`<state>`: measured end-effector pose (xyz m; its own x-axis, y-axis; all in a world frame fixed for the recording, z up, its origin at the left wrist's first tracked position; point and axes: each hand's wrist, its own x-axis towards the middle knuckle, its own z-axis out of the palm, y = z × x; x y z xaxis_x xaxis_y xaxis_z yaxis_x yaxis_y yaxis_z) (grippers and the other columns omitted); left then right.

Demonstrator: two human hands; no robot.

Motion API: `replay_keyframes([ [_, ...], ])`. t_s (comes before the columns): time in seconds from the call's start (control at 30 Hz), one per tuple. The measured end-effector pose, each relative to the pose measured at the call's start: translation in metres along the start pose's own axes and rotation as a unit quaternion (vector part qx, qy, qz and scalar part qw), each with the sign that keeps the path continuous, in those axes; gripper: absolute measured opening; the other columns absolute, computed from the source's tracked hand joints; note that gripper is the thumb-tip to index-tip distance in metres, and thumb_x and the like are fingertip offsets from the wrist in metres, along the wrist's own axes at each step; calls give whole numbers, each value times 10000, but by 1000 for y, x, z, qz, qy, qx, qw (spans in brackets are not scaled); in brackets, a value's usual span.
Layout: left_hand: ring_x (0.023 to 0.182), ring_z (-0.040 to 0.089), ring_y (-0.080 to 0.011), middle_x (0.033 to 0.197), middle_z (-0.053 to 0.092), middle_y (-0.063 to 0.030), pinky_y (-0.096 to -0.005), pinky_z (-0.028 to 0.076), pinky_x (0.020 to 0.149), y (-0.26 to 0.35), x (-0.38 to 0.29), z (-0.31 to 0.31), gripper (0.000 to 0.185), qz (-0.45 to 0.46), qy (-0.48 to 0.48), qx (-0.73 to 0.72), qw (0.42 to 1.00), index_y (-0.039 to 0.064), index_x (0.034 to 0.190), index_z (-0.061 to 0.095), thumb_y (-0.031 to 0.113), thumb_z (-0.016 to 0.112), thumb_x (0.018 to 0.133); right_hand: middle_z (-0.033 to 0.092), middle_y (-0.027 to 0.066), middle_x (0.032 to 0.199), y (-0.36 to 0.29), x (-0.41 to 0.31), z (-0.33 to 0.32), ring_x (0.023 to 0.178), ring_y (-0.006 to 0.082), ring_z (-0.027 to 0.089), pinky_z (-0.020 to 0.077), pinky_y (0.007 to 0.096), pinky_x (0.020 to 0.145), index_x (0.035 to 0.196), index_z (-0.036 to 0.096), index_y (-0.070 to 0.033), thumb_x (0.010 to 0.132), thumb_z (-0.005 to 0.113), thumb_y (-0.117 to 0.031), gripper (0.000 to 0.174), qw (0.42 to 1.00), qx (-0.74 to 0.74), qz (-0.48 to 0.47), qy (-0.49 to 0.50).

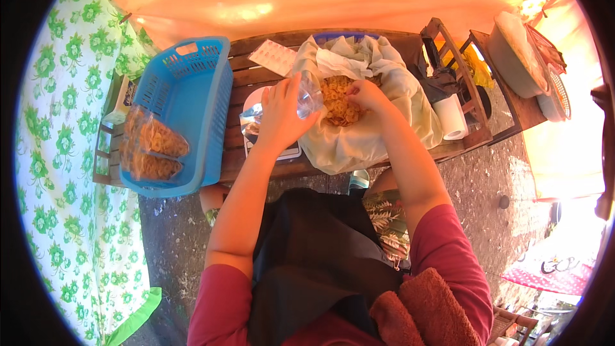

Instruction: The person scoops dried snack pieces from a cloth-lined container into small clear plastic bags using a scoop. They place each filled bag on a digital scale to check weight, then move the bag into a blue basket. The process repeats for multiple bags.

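My left hand (283, 117) holds a clear plastic bag (310, 96) upright beside a heap of thin fried chips (338, 101), which look like banana chips. The chips lie in a container lined with pale cloth (353, 149); its blue rim (346, 36) shows at the back. My right hand (369, 96) reaches into the heap with its fingers curled and pinched on some chips. Beneath my left hand and partly hidden by it is a white scale (290, 152). A shiny wrapping or pan (251, 120) sits on it.
At left a blue plastic basket (204, 105) holds filled bags of chips (161, 142). A sheet of small labels (274, 56) lies on the slatted wooden table (242, 77). Right of the cloth are a paper roll (450, 117), a black plastic bag (437, 81), a wooden rack (459, 65) and stacked basins (519, 55).
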<state>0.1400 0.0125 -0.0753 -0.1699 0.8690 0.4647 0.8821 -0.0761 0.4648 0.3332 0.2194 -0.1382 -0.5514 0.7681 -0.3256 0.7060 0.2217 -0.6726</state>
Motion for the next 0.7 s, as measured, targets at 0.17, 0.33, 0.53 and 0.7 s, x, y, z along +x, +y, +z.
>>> replay_keyframes([
  [0.17, 1181, 436, -380, 1312, 467, -165, -510, 308, 1052, -1, -3, 2, 849, -9, -11, -7, 1000, 70, 1427, 371, 307, 782, 724, 677, 53, 803, -5, 4, 18, 682, 161, 640, 499, 294, 585, 887, 678, -60, 770, 758, -188, 191, 984, -166, -57, -21],
  [0.33, 1230, 429, -379, 1324, 460, -166, -532, 274, 1084, -2, -6, -1, 860, -30, -27, 11, 999, 79, 1440, 354, 333, 776, 735, 698, 42, 873, -18, -7, -7, 765, 144, 677, 511, 282, 662, 949, 672, -59, 859, 703, -194, 165, 986, 153, -11, -68],
  [0.53, 1264, 432, -364, 1332, 454, -163, -557, 237, 1112, 3, -5, 5, 876, -30, -48, 14, 998, 89, 1454, 330, 351, 769, 743, 687, 36, 988, -34, -28, -18, 896, 142, 686, 508, 233, 716, 1068, 636, -38, 931, 615, -143, 174, 942, 324, 19, -87],
  [0.7, 1262, 436, -351, 1334, 451, -159, -562, 230, 1111, 3, -6, 6, 879, -25, -47, 20, 998, 85, 1454, 331, 353, 770, 742, 671, 47, 1036, -32, -25, -21, 904, 149, 681, 502, 237, 716, 1172, 608, -40, 940, 595, -113, 244, 889, 438, 23, -129],
])
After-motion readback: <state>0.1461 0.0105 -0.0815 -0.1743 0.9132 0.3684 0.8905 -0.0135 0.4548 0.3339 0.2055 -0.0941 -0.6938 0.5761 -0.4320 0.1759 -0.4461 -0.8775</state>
